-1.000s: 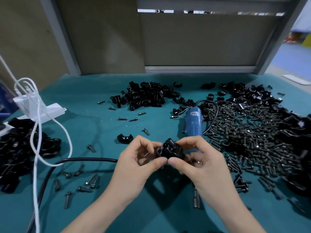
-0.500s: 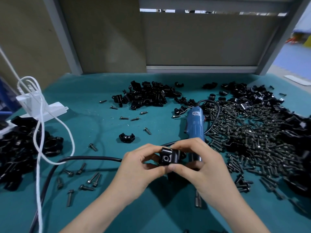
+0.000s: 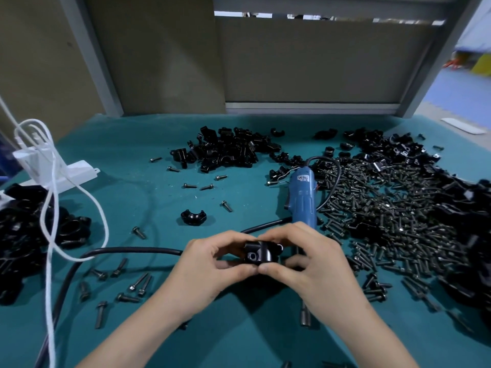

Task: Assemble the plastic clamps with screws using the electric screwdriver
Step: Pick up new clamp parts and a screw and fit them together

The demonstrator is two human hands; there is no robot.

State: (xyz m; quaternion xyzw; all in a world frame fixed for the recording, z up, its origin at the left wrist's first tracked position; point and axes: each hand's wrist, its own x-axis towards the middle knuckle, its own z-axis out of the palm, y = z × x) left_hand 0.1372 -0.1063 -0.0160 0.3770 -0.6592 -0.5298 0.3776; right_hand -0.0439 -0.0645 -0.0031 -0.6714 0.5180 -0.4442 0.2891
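Both hands hold one black plastic clamp (image 3: 259,253) above the teal table, near its front middle. My left hand (image 3: 212,269) pinches the clamp's left side with thumb and fingers. My right hand (image 3: 310,264) grips its right side, fingers curled over the top. A square hole in the clamp faces me. The blue electric screwdriver (image 3: 303,200) lies on the table just behind my right hand, its tip end hidden under that hand. A large heap of dark screws (image 3: 385,216) spreads to the right.
A pile of black clamp halves (image 3: 225,150) sits at the back middle, one loose half (image 3: 193,217) lies nearer. Finished black clamps (image 3: 29,235) heap at the left under a white cable (image 3: 50,235) and white power strip (image 3: 66,173). A black cord (image 3: 127,251) and loose screws (image 3: 138,284) cross the front left.
Both hands have turned the clamp and brought it slightly lower and closer, so its square hole faces me. The screwdriver stays where it lay.
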